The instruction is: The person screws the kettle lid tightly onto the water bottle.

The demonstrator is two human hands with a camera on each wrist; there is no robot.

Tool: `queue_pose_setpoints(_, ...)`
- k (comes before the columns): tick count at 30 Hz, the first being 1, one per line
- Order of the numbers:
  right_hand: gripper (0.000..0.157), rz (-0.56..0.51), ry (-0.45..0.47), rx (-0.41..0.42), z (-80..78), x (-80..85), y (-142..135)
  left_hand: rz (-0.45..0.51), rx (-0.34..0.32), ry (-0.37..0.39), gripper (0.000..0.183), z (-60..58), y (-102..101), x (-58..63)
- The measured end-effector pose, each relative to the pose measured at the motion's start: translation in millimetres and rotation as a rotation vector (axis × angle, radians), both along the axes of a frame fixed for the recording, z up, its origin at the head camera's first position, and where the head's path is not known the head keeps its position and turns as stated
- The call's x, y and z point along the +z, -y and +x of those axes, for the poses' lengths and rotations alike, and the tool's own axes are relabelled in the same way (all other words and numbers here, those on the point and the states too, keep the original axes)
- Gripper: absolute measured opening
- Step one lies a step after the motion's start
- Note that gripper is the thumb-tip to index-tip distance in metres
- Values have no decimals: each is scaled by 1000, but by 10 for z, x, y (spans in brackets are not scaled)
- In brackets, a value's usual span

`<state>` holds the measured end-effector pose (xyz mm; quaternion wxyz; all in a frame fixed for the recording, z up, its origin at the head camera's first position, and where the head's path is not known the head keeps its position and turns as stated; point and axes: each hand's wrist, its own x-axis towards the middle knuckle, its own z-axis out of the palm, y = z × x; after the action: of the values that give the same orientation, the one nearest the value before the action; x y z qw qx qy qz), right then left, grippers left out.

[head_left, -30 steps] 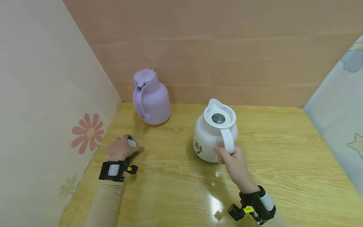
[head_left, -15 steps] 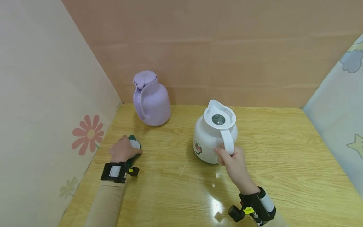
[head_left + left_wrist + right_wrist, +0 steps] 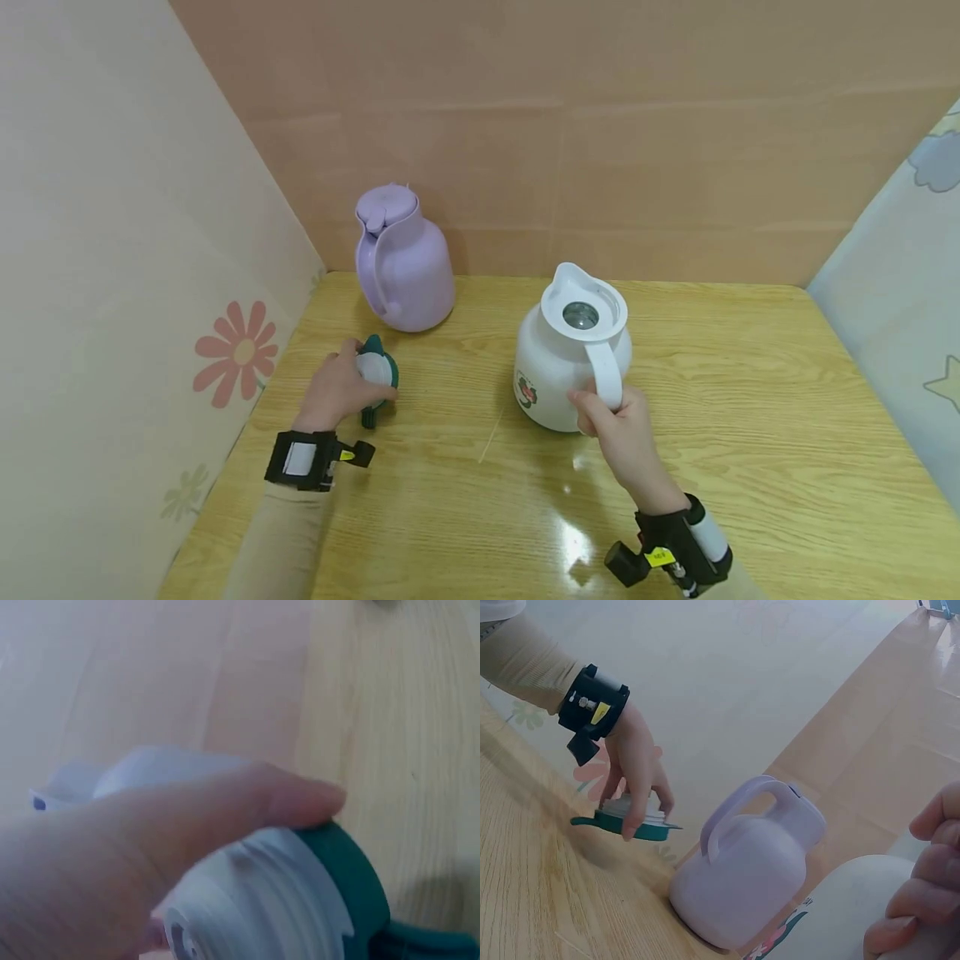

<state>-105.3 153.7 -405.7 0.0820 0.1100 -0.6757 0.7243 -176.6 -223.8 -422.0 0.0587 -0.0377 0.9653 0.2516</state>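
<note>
Between thumb and fingers, my left hand (image 3: 335, 393) pinches a green and white jug lid (image 3: 375, 368), its white threaded side facing up. The right wrist view has this lid (image 3: 634, 825) just above the tabletop, green rim underneath. On the right, a white vacuum jug (image 3: 547, 375) with a floral print stands upright, its round mouth (image 3: 581, 315) uncovered and its spout pointing away. My right hand (image 3: 626, 442) grips the lower part of the jug's handle (image 3: 604, 373). Part of the lid is hidden behind my left fingers.
A lilac vacuum jug (image 3: 412, 271) with its lid on stands at the back left, beyond my left hand. A patterned wall (image 3: 135, 250) borders the wooden table (image 3: 712, 433) on the left, and a brown panel (image 3: 637, 183) closes off the back.
My left hand has picked up the lid and moved it rightward and slightly away from me, with more of it now showing. The right hand stays on the white jug's handle.
</note>
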Motion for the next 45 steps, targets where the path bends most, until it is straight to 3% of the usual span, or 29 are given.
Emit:
queue_pose_setpoints(7,44,-3,5,6,1,1,-1,186,-73,-93,99,-11,-197,104)
queue_pose_setpoints(16,43,11,0,-6,5,12,3,385,-181,-338,106,-53,-436,241)
queue_pose_setpoints(22,43,8,-13,0,0,15,8,380,-255,-476,101,-85,-628,362)
queue_pose_setpoints(24,44,4,-14,0,1,13,9,372,-256,-503,96,-99,-692,390)
queue_pose_setpoints(31,44,2,-3,2,0,3,16,511,-274,-522,101,-146,-868,468)
queue_pose_setpoints(35,44,9,-1,-1,5,1,21,487,-287,-552,105,-162,-942,531)
queue_pose_setpoints(40,44,19,6,-1,5,5,21,477,-268,-626,85,-179,-1016,585)
queue_pose_setpoints(45,44,17,12,-2,5,14,18,613,-235,-724,61,-195,-1079,634)
